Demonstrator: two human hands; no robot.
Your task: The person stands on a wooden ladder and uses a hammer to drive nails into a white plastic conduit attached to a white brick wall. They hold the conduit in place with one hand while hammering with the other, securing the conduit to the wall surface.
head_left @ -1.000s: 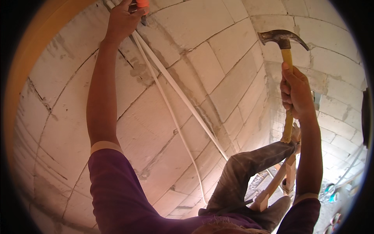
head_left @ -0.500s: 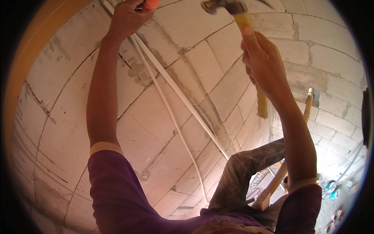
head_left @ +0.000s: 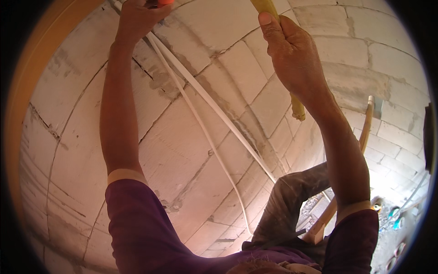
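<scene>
This is a building site, a house or room left unfinished. The wall [head_left: 219, 68] is bare pale block, unplastered and unpainted, with rough grey mortar joints and smears showing between the courses. Two white cables [head_left: 214, 109] run loose down the blocks, not yet buried or boxed in. A hammer handle [head_left: 296, 105] is gripped in the right hand [head_left: 292, 55] close to the wall, and the left hand [head_left: 139, 16] presses something orange against the blocks near the top edge. A wooden ladder [head_left: 365, 132] leans at the right. The ground [head_left: 388, 219] below it is dusty and strewn with small bits of debris.
</scene>
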